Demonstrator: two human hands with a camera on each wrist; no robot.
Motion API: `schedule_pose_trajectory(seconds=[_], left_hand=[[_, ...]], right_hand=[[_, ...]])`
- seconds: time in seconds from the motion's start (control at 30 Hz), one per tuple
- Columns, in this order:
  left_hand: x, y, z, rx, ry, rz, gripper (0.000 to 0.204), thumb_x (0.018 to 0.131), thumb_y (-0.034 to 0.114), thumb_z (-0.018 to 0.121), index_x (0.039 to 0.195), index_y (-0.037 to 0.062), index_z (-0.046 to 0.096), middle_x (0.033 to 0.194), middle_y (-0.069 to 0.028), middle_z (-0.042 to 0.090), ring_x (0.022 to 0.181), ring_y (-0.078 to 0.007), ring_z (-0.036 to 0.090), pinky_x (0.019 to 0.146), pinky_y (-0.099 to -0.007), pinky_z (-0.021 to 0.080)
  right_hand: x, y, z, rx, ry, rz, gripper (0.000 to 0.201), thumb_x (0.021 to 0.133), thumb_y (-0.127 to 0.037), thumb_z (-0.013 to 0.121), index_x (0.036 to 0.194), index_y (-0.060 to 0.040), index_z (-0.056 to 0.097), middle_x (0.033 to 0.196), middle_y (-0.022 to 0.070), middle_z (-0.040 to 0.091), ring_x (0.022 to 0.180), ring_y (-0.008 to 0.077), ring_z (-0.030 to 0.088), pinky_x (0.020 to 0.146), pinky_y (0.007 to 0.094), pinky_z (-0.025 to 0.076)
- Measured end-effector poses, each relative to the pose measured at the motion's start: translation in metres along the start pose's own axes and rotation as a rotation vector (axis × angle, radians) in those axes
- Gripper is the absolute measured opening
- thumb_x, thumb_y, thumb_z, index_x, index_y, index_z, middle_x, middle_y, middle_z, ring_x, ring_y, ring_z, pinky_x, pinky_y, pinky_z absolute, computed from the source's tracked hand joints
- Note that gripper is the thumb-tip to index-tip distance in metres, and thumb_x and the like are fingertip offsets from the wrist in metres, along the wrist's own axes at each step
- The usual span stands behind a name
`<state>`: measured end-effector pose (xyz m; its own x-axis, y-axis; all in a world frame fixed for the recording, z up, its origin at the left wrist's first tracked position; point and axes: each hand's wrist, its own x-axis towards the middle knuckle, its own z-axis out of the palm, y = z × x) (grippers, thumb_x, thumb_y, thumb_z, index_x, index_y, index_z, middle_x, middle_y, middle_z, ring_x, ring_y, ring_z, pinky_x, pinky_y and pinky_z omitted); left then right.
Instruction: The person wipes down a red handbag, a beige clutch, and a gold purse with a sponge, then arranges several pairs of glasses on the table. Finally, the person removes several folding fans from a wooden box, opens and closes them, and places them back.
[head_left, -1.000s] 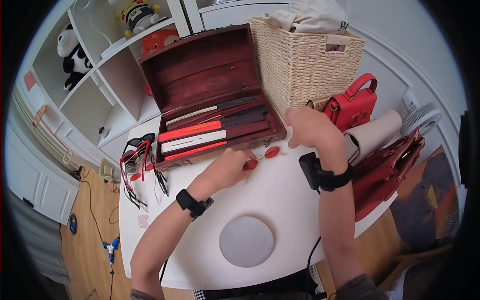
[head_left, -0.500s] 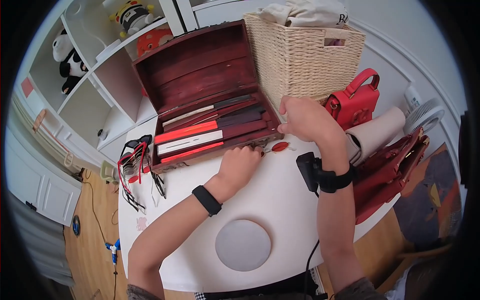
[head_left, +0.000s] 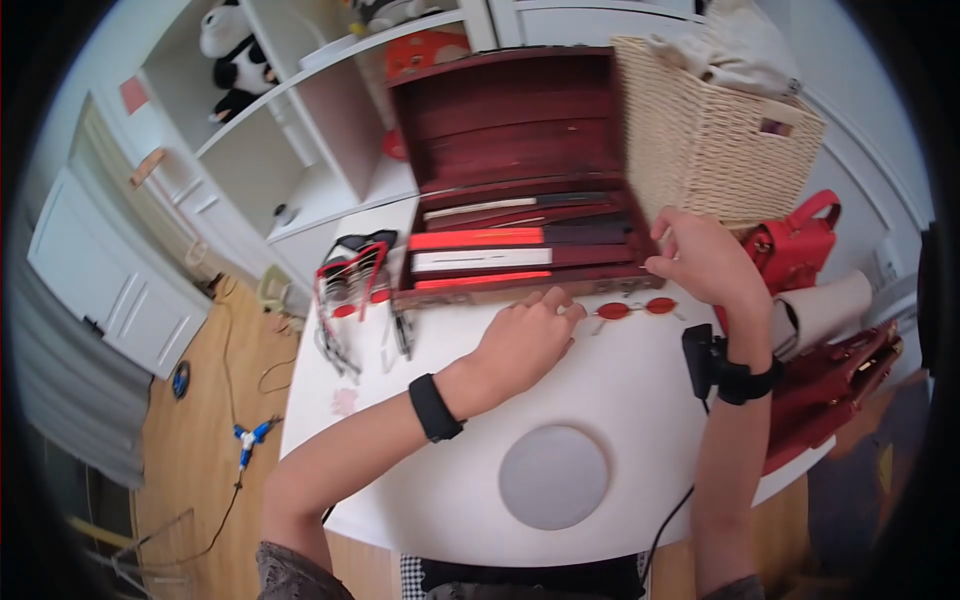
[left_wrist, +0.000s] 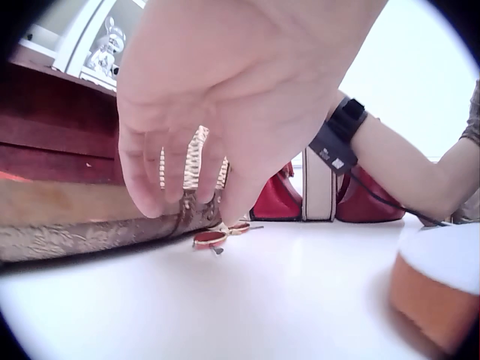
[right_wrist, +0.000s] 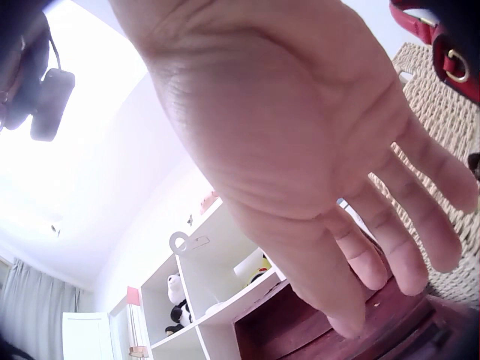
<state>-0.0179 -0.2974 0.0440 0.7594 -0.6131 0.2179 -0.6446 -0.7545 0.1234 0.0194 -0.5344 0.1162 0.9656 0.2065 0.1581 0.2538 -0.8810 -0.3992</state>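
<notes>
Small red-lensed glasses (head_left: 612, 311) lie on the white table along the front of a dark red chest (head_left: 510, 135), whose lid is up. My left hand (head_left: 522, 348) hovers just left of them, fingers loosely bent around nothing; the left wrist view shows the glasses (left_wrist: 210, 238) beyond the fingertips. At the chest's right front corner is my right hand (head_left: 712, 262); its palm (right_wrist: 262, 127) faces the right wrist camera, with fingers spread and nothing held. Whether it touches the chest I cannot tell. Flat red, white and black items (head_left: 480, 260) fill the chest.
Several pairs of glasses (head_left: 355, 270) are grouped left of the chest. A round grey disc (head_left: 553, 477) sits near the table's front. To the right stand a woven basket (head_left: 715, 150), a red handbag (head_left: 795, 245), a rolled pale item (head_left: 830, 310) and a dark red bag (head_left: 830, 395).
My left hand has let go of the red-lensed glasses and come away to their left. The head view has turned left, shifting the scene rightward. My right hand stays beside the chest corner.
</notes>
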Motion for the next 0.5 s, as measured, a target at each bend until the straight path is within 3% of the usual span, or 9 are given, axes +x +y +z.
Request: schedule_pose_trajectory(seconds=[0.13,0.2,0.27,0.37,0.4,0.47,0.5], left_hand=[[-0.060,-0.048,-0.037,-0.036,0.020,-0.182,0.015,0.087,0.017,0.064,0.098,0.0061,0.067,0.089,-0.0118,0.069,0.080,-0.0313,0.068,0.071,-0.0408,0.055],[-0.087,-0.075,-0.061,0.068,0.055,-0.411,0.016,0.086,0.020,0.066,0.091,0.0047,0.067,0.076,-0.0123,0.069,0.075,-0.0316,0.068,0.068,-0.0413,0.053],[-0.116,-0.119,-0.067,0.173,0.135,-0.552,0.018,0.085,0.021,0.066,0.089,0.0038,0.067,0.076,-0.0125,0.069,0.073,-0.0324,0.068,0.067,-0.0426,0.053],[-0.146,-0.160,-0.076,0.206,0.093,-0.737,0.019,0.084,0.021,0.067,0.091,0.0035,0.068,0.079,-0.0139,0.070,0.074,-0.0331,0.067,0.069,-0.0430,0.053],[-0.152,-0.171,-0.074,0.208,0.099,-0.745,0.019,0.084,0.021,0.067,0.091,0.0035,0.068,0.079,-0.0139,0.070,0.074,-0.0331,0.067,0.069,-0.0430,0.053],[-0.163,-0.195,-0.063,0.331,0.033,-0.523,0.022,0.082,0.021,0.067,0.096,0.0053,0.071,0.084,-0.0136,0.070,0.082,-0.0320,0.065,0.075,-0.0413,0.052],[-0.165,-0.198,-0.058,0.365,0.004,-0.526,0.027,0.080,0.021,0.068,0.102,0.0073,0.072,0.091,-0.0132,0.070,0.091,-0.0298,0.063,0.082,-0.0414,0.049]], right_hand=[[0.007,-0.030,0.016,0.072,-0.029,-0.050,0.026,0.080,-0.015,0.071,0.099,-0.0001,0.062,0.085,0.0187,0.068,0.087,0.0353,0.066,0.080,0.0429,0.051],[0.007,-0.045,0.032,0.023,0.010,-0.156,0.023,0.081,-0.014,0.070,0.099,-0.0009,0.062,0.086,0.0180,0.069,0.085,0.0350,0.067,0.079,0.0438,0.052],[0.008,-0.056,0.040,-0.015,-0.005,-0.171,0.021,0.082,-0.014,0.069,0.098,-0.0010,0.062,0.086,0.0175,0.069,0.085,0.0355,0.067,0.077,0.0443,0.052],[0.004,-0.073,0.047,-0.006,-0.054,-0.218,0.019,0.084,-0.013,0.067,0.098,-0.0010,0.062,0.086,0.0176,0.070,0.083,0.0355,0.068,0.075,0.0443,0.053],[0.003,-0.077,0.048,-0.007,-0.054,-0.228,0.019,0.084,-0.013,0.067,0.098,-0.0010,0.062,0.086,0.0176,0.070,0.083,0.0355,0.068,0.075,0.0443,0.053],[0.001,-0.082,0.050,0.014,-0.075,-0.245,0.018,0.084,-0.013,0.066,0.097,-0.0008,0.062,0.083,0.0170,0.070,0.081,0.0343,0.068,0.074,0.0437,0.053],[0.001,-0.085,0.050,0.010,-0.075,-0.252,0.018,0.084,-0.013,0.066,0.097,-0.0008,0.062,0.083,0.0170,0.070,0.081,0.0343,0.068,0.074,0.0437,0.053]])
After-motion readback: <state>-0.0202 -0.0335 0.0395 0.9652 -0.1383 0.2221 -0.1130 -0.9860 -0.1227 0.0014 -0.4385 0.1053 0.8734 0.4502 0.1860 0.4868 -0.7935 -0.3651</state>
